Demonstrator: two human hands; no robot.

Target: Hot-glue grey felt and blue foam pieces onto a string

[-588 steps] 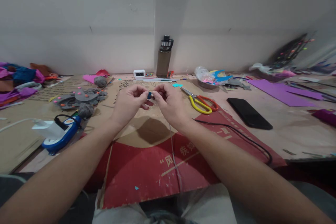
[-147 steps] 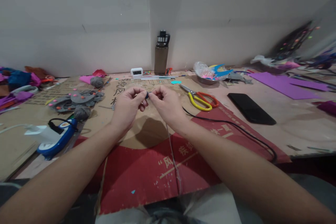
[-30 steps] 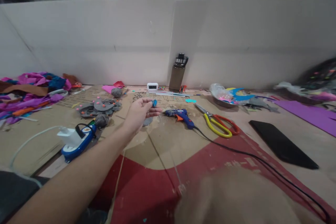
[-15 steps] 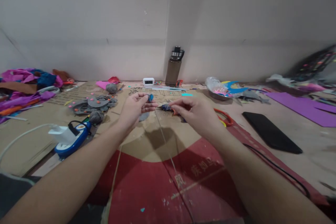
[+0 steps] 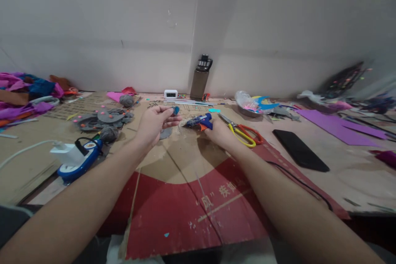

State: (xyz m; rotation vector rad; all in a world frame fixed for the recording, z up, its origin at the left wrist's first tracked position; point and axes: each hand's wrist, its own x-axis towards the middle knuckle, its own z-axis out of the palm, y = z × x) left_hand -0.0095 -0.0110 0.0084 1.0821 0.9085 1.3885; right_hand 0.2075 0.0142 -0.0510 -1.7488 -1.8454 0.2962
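Note:
In the head view my left hand (image 5: 154, 123) pinches a small round dark-blue piece (image 5: 175, 110) between thumb and forefinger, its other fingers loosely stretched below. My right hand (image 5: 219, 133) is wrapped at the handle end of a blue hot glue gun (image 5: 198, 121) with an orange trigger; its fingertips are partly hidden. The gun's nozzle points left toward my left hand, low over the cardboard (image 5: 176, 156). Below my left hand lies a flat grey disc (image 5: 166, 133). Scissors (image 5: 244, 132) with red and yellow handles lie just right of my right hand.
A tinted bottle (image 5: 199, 78) and a small white clock (image 5: 170, 94) stand at the back wall. Left are grey flower-like pieces (image 5: 103, 119) and a power strip (image 5: 81, 163). Right lie a bowl of scraps (image 5: 250, 109), a black phone (image 5: 300, 150), purple sheets (image 5: 337, 127) and a cable (image 5: 303, 181).
My right hand has shifted from near the gun's front to its handle end, and the gun's body and the scissors show more fully. My left hand still holds the blue piece.

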